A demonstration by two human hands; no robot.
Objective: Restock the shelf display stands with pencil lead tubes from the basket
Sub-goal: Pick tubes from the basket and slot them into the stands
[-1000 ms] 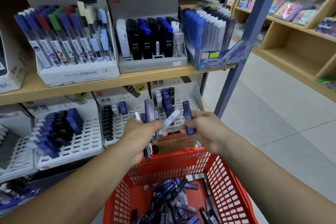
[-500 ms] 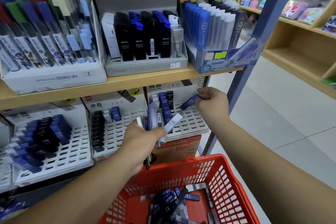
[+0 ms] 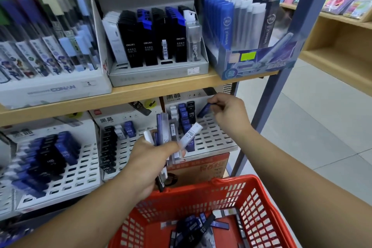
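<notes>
My left hand grips a fanned bunch of pencil lead tubes, white, clear and blue, in front of the lower shelf. My right hand pinches a single blue lead tube and holds it tilted over the back of the rightmost white slotted display stand. That stand holds a short row of blue, white and black tubes at its back left. A red plastic basket sits below my arms, with several loose lead tubes on its bottom.
Two more white slotted stands with dark and blue tubes stand to the left on the lower shelf. The wooden upper shelf carries boxed pens and lead cases. A blue metal post bounds the shelf on the right; tiled floor lies beyond.
My right hand carried the blue tube up from above the basket to the back of the rightmost stand. My left hand kept its bunch and hardly moved. The view shifted closer to the shelf.
</notes>
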